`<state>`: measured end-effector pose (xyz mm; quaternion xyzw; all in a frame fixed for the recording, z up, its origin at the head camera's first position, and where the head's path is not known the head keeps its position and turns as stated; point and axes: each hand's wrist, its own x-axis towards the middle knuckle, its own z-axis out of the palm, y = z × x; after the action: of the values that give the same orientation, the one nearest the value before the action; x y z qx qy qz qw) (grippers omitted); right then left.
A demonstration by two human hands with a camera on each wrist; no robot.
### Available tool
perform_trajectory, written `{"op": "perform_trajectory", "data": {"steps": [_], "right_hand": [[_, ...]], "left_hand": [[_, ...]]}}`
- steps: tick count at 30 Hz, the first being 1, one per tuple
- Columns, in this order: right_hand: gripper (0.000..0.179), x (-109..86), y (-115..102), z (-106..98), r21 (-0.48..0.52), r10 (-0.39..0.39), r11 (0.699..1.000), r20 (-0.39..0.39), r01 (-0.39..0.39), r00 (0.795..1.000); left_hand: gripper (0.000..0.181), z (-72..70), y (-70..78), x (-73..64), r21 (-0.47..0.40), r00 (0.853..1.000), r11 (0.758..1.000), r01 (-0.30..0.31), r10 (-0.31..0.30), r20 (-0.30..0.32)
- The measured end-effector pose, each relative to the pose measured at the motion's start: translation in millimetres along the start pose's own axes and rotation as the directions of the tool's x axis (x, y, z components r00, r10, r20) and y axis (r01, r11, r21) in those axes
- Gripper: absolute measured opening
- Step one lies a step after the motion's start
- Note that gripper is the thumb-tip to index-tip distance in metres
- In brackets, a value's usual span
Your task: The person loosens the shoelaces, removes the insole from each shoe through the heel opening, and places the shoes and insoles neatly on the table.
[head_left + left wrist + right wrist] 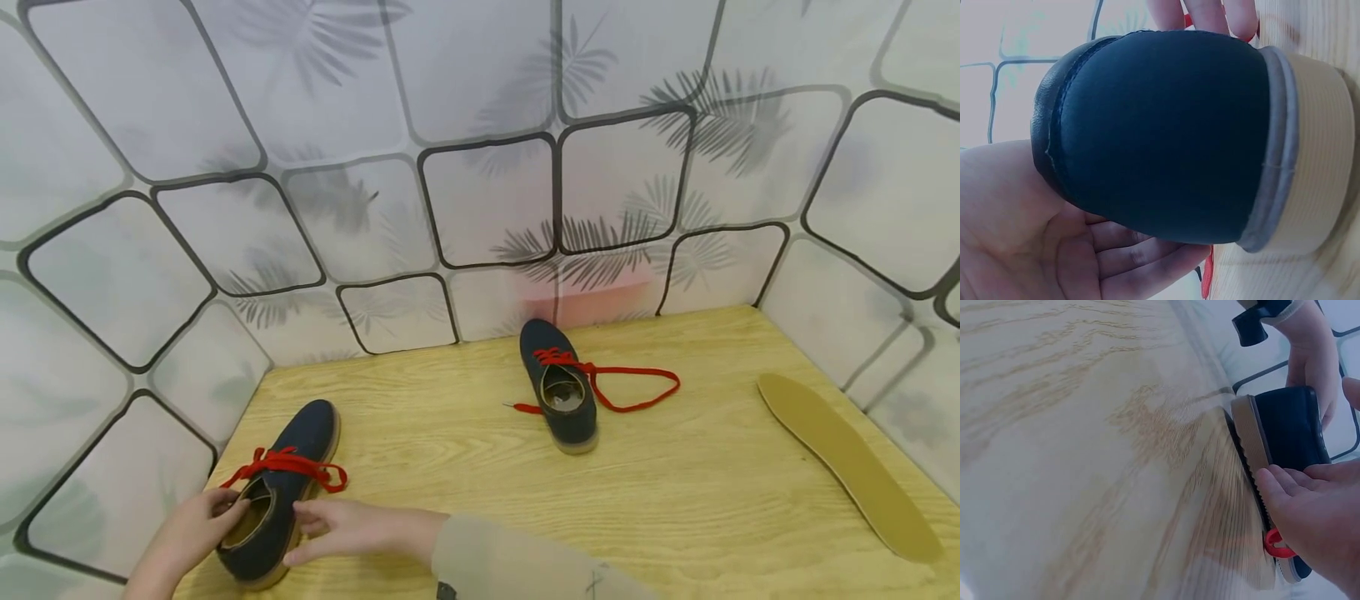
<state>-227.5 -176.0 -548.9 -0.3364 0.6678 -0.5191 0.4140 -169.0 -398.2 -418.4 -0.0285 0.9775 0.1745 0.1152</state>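
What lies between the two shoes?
The head view shows bare tabletop, except a red lace loop beside the near shoe and a lace end beside the far shoe.

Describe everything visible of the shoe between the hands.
The shoe is dark blue, smooth, perhaps leathery, with a tan inside, pale ribbed sole and red laces trailing both sides. It stands upright at the left of the table, toe away. The left hand holds its opening's left edge; the right hand is at its right side, apparently touching.

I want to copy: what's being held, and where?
The left hand grips the nearer shoe by the left edge of its opening; the right hand touches the other side.
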Motion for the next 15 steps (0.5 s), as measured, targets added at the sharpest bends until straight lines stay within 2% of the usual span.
{"op": "perform_trajectory", "data": {"steps": [5,9,12,15], "right_hand": [[0.075,-6.2,-7.9,2.4,0.057,0.001,0.998,0.026,-0.003,1.0],[0.07,-44.6,-49.4,9.8,0.048,-0.004,0.999,-0.065,0.007,0.998],[0.065,-72.0,-79.4,15.0,0.058,-0.018,0.998,-0.152,0.027,0.988],[0.063,-79.6,-86.5,14.3,0.118,-0.021,0.992,-0.195,0.044,0.981]], "left_hand": [[0.043,0.0,0.4,-0.4,-0.013,1.0,1.0,0.015,-0.015,0.007],[0.044,-0.5,2.2,-2.6,-0.033,0.999,0.998,0.044,-0.043,0.023],[0.045,-0.9,4.9,-5.3,-0.049,0.997,0.996,0.069,-0.068,0.028],[0.043,-0.9,10.7,-8.5,-0.054,0.997,0.995,0.079,-0.079,0.012]]}}
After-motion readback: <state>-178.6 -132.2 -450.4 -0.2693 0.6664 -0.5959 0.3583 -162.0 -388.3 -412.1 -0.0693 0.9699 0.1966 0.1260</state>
